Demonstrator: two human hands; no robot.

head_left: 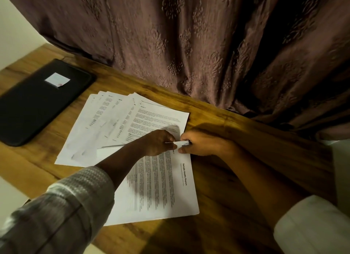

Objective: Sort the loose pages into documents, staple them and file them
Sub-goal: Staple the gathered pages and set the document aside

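Head view of a paper-sorting task. A brown embossed curtain (189, 45) fills the upper field and hangs down to the far edge of a wood-grain worktop (227, 187). A black folder (34, 106) lies closed at far left on the worktop, well apart from the hands, with a small pale label (56, 80) on its cover. Just to the right of the folder, the loose pages (98, 125) lie fanned out flat, printed side up, each sheet overlapping the next. Nearer the person, a printed report (166, 187) (headed "Sample Health Report", its title running along the right margin) lies flat and covers the near edge of the fan.

Above the join between report and fan, a few lifted sheets (111, 146) are held off the worktop and seen almost edge-on as a thin pale line. The left hand (157, 143), reaching from a grey patterned sleeve (66, 206), grips these sheets near their right end with curled fingers. The right hand (202, 144), emerging from a white sleeve (312, 225), pinches that same end between thumb and curled fingers; a small dark item shows there, too hidden to identify. The two hands nearly touch.
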